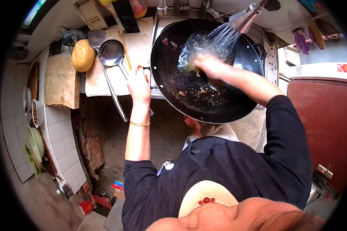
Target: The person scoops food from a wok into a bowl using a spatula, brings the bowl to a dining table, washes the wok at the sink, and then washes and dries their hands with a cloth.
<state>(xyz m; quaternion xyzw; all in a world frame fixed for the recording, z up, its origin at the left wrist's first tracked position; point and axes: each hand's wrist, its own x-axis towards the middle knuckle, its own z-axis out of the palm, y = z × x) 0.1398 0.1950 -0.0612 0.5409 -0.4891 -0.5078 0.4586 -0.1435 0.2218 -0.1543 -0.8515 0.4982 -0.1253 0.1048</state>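
A large black wok is tipped over the sink, with food scraps stuck along its lower inside. My left hand is closed at the wok's left handle, fingers wrapped round it. Inside the wok, my right hand presses near the middle, blurred by motion and spray. Its fingers look closed over something small and yellowish that I cannot make out. Water fans down from a metal faucet spray head onto the wok beside that hand. Left of my left hand lie a metal ladle and a long-handled spatula.
A round yellowish gourd or melon rests near a wooden chopping board on the left counter. Chopsticks lie beyond the ladle. Bowls, including a green one, stand on the tiled ledge. A red-brown cabinet is at right.
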